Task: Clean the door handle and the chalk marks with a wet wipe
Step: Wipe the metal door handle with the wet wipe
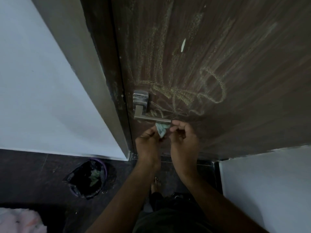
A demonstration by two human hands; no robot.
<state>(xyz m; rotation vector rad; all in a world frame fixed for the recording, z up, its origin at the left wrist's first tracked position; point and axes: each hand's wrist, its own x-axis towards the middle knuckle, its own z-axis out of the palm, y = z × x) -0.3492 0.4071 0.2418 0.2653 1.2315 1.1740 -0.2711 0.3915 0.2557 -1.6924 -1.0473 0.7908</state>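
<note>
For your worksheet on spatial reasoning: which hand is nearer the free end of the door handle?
Right. The right hand sits just below the door handle tip; the left hand is lower, towards the lever's middle.

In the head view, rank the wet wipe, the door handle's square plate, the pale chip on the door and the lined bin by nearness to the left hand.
From the left hand:
1. Wet wipe, pinched at its fingertips.
2. Handle plate, above it on the door's edge.
3. Bin, on the floor to the lower left.
4. Pale chip, high on the door.
</note>
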